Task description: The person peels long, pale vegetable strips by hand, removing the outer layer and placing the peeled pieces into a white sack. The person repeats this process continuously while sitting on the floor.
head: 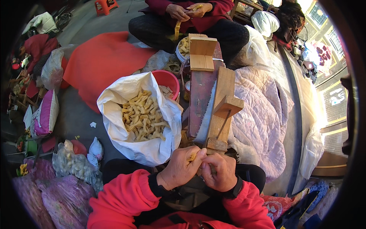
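Note:
My left hand is closed around a small yellowish piece, part of which shows between thumb and fingers. My right hand meets it thumb to thumb, its fingers curled; whether it also grips the piece is hidden. Both hands are at the near end of a wooden board with an upright block and a thin metal rod. The board lies on a long, worn dark-red wooden bench, beside a strip of whitish cloth. To the left stands a white woven sack, rolled open, holding many yellowish knotted pieces.
A co-worker sits opposite, their hands holding a yellowish strip. Near them are a wooden bracket and a white bucket of similar pieces. A pink basin stands behind the sack. A quilted cloth lies right of the bench, a red cloth left.

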A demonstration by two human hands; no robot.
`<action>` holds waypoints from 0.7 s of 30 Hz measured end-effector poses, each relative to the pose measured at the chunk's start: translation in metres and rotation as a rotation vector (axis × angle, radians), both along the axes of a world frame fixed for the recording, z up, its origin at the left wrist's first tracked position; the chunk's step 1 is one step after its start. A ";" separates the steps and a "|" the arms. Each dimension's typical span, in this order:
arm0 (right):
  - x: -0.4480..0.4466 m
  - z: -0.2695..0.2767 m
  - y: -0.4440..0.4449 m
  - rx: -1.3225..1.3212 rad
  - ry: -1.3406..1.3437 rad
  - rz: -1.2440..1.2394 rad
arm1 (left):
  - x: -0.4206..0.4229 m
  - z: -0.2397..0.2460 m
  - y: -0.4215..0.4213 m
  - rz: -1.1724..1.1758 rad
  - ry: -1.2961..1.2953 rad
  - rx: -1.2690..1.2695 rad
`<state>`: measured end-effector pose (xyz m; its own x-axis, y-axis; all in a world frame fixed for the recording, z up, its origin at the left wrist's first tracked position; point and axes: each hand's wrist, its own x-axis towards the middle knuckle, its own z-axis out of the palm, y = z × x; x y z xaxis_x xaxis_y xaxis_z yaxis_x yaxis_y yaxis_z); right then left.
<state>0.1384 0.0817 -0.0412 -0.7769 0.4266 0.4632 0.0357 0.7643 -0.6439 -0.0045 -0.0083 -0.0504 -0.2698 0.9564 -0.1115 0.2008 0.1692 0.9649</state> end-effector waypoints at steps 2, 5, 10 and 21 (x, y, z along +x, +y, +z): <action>0.000 0.002 0.000 -0.022 0.023 0.064 | 0.001 -0.001 -0.005 -0.082 -0.145 -0.104; 0.002 0.003 0.011 -0.145 0.181 0.080 | 0.000 0.002 -0.006 -0.508 -0.448 -0.217; 0.002 -0.003 0.015 -0.220 0.094 -0.021 | -0.015 0.020 -0.014 -0.785 -0.702 -0.084; 0.004 -0.009 0.004 -1.744 -0.371 0.234 | -0.035 0.004 -0.008 -0.383 0.628 0.618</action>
<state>0.1419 0.0853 -0.0505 -0.8345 0.0597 -0.5478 0.3524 -0.7064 -0.6138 -0.0398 -0.0167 -0.0460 0.2347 0.8334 0.5004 0.6475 -0.5180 0.5590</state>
